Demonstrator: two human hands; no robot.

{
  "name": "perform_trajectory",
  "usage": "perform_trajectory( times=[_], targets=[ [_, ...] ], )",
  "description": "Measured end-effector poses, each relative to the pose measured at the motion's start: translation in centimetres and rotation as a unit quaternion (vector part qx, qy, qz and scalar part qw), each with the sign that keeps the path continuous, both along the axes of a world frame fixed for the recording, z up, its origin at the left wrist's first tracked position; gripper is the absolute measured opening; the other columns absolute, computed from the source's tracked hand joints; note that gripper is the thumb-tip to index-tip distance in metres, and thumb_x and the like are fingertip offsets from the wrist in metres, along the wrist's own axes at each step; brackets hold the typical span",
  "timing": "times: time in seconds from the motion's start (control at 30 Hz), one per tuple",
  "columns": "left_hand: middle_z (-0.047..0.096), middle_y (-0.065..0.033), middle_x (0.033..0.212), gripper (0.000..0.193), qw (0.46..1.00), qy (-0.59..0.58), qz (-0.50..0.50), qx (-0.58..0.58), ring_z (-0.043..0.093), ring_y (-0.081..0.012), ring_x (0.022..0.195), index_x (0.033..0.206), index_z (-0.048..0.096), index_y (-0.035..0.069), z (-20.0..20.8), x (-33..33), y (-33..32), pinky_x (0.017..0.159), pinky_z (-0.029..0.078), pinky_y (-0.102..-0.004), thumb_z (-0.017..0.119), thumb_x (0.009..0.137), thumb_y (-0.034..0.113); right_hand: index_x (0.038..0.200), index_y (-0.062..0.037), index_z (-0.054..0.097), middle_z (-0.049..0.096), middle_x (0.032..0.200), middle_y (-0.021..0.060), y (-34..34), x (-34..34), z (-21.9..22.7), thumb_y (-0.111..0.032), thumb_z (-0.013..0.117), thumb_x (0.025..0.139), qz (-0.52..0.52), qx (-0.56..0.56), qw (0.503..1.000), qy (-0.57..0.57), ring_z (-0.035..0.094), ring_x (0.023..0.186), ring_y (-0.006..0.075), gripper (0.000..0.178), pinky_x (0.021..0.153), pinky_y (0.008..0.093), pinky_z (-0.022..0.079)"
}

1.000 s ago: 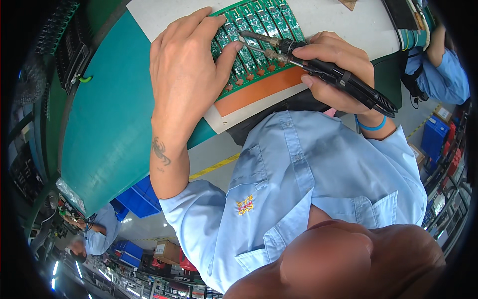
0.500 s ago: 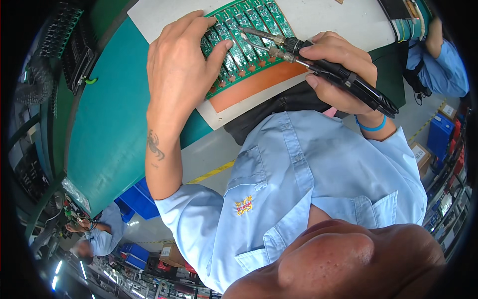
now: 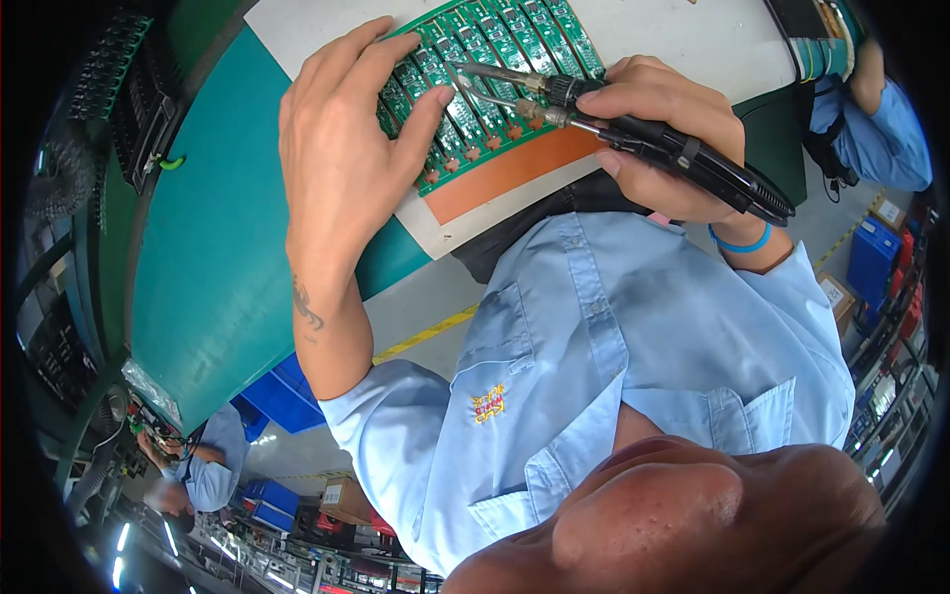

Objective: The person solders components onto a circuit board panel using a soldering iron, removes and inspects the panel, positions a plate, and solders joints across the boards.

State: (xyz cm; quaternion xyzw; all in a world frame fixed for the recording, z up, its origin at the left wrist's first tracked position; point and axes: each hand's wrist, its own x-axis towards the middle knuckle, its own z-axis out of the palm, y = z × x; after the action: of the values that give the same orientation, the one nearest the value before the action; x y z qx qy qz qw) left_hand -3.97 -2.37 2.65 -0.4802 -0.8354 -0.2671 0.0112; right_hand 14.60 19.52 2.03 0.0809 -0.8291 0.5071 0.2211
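A green panel of several narrow circuit boards point(image 3: 495, 59) lies at an angle at the top of the view. My left hand point(image 3: 346, 139) rests over its left end, thumb and index finger apart, fingertips touching the boards; the palm covers part of the panel. In my right hand point(image 3: 673, 129) is a pair of black soldering tweezers point(image 3: 683, 158), gripped by the handle from the right. Their two metal tips slant left over the panel, close to my left thumb and a little apart from each other. Whether the tips touch a board I cannot tell.
Beneath the panel are an orange-brown sheet point(image 3: 524, 178) and a white sheet point(image 3: 426, 228) on the green worktop point(image 3: 213, 228). A rack of dark boards point(image 3: 148, 109) stands left. Co-workers sit at far right point(image 3: 881, 129) and lower left point(image 3: 213, 455); blue bins point(image 3: 282, 396) lie below the table.
My left hand has slid a little left over the panel. The soldering tweezers' tips have also shifted left, onto strips nearer my left thumb.
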Motion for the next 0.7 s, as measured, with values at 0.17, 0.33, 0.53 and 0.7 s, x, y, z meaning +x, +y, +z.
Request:
perform_trajectory(
  times=[0.17, 0.33, 0.53, 0.7],
  targets=[
    [0.074, -0.0089, 0.139, 0.042, 1.0, -0.015, -0.001, -0.001, 0.07, -0.028, 0.122, 0.124, 0.08, 0.005, -0.39, -0.06, -0.13, 0.105, 0.055, -0.038, 0.089, 0.086, 0.02, 0.119, 0.0019, 0.077, 0.075, 0.092, 0.0102, 0.34, -0.02, -0.23, 0.004, 0.078, 0.072, 0.017, 0.018, 0.999, -0.026, 0.059, 0.078, 0.0229, 0.047, 0.083, 0.0361, 0.052],
    [0.075, -0.0089, 0.138, 0.042, 1.0, -0.02, 0.005, -0.003, 0.07, -0.0282, 0.121, 0.124, 0.08, 0.005, -0.41, 0.13, -0.03, 0.105, 0.054, -0.0381, 0.089, 0.086, 0.019, 0.119, 0.0015, 0.077, 0.075, 0.091, 0.0102, 0.22, -0.3, -0.52, 0.004, 0.078, 0.072, 0.018, 0.018, 0.999, -0.03, 0.06, 0.079, 0.0228, 0.047, 0.083, 0.0357, 0.051],
    [0.075, -0.0087, 0.136, 0.042, 1.0, -0.003, -0.001, -0.008, 0.069, -0.0275, 0.119, 0.124, 0.08, 0.006, -0.51, 0.03, -0.06, 0.105, 0.054, -0.0381, 0.089, 0.085, 0.019, 0.117, -0.0037, 0.081, 0.076, 0.088, 0.0061, 0.02, -0.47, -0.44, 0.005, 0.079, 0.071, 0.004, 0.004, 1.0, -0.021, 0.062, 0.075, 0.0197, 0.047, 0.078, 0.0304, 0.05],
    [0.075, -0.0081, 0.136, 0.042, 1.0, 0.002, -0.004, 0.0, 0.069, -0.0269, 0.118, 0.123, 0.08, 0.006, -0.77, -0.05, 0.08, 0.105, 0.053, -0.0376, 0.09, 0.085, 0.019, 0.121, 0.0028, 0.076, 0.073, 0.089, 0.01, 0.38, -0.24, -0.1, 0.005, 0.077, 0.072, 0.024, 0.025, 0.999, -0.04, 0.059, 0.08, 0.0235, 0.049, 0.081, 0.0353, 0.051]
  ],
)
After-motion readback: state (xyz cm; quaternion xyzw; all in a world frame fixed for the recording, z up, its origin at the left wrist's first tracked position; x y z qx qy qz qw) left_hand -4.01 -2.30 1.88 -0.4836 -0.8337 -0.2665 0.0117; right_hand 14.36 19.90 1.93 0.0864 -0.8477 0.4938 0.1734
